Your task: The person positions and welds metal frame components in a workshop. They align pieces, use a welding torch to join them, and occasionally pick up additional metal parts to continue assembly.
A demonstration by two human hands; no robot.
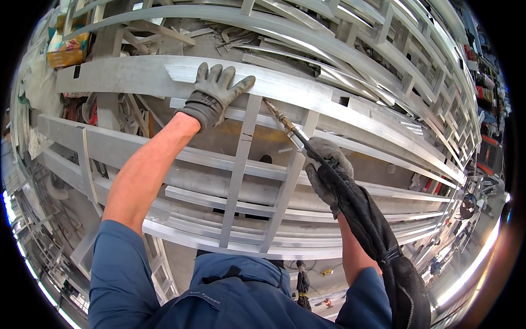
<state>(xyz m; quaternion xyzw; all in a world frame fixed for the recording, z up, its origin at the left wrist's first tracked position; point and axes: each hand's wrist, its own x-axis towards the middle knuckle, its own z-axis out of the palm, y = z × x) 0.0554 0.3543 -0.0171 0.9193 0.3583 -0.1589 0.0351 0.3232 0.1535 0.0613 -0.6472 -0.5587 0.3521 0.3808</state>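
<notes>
My left hand (pixel 215 94), in a grey work glove, lies with fingers spread on the far rail (pixel 186 73) of a bare metal frame. In my gloved right hand (pixel 330 164) is a welding torch (pixel 289 125), its black-sleeved cable (pixel 378 233) running back along my right forearm. The torch tip points at the joint where a flat crossbar (pixel 241 148) meets the far rail; whether it touches cannot be told. A second crossbar (pixel 287 197) stands just right of the first. Dark marks show on the first crossbar. No arc or spark is visible.
Long metal bars lie under and around the frame, with the near rail (pixel 274 252) close to my waist. Beyond stands a large stack of welded frames (pixel 378 33). A yellow-orange box (pixel 68 49) sits at the far left. Metal offcuts (pixel 230 41) lie past the far rail.
</notes>
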